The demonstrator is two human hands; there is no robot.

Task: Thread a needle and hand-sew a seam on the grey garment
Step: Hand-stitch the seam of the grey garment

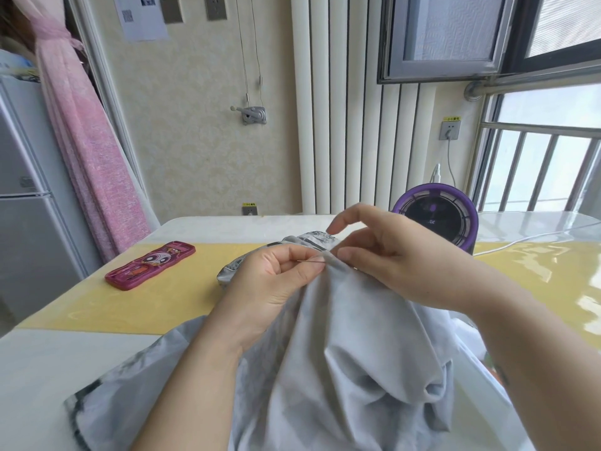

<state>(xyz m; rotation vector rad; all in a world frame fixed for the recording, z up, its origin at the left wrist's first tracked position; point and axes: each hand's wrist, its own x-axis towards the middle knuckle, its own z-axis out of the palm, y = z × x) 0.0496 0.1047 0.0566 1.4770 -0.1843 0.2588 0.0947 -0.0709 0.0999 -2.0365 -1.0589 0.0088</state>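
While the needle (310, 262) sits in the fold at frame centre, the left hand (276, 281) grip curls closed on the grey garment (341, 336), which drapes to lower centre. The right hand (383, 258) pinches the fold, index finger lifted. Judgement: keep the fold taut and draw the needle out straight.

Your left side's got the most room: there's an open stretch of yellow desk (182, 297) between the pink case (150, 265) and the grey garment (341, 353), plus white desktop nearer you. The right's tighter. The purple fan (437, 219) sits just behind your right hand (390, 258), and a white cable (527, 237) runs across the desk there. The garment heaps over the near middle, with a silver pouch (232, 271) tucked behind your left hand (276, 284).
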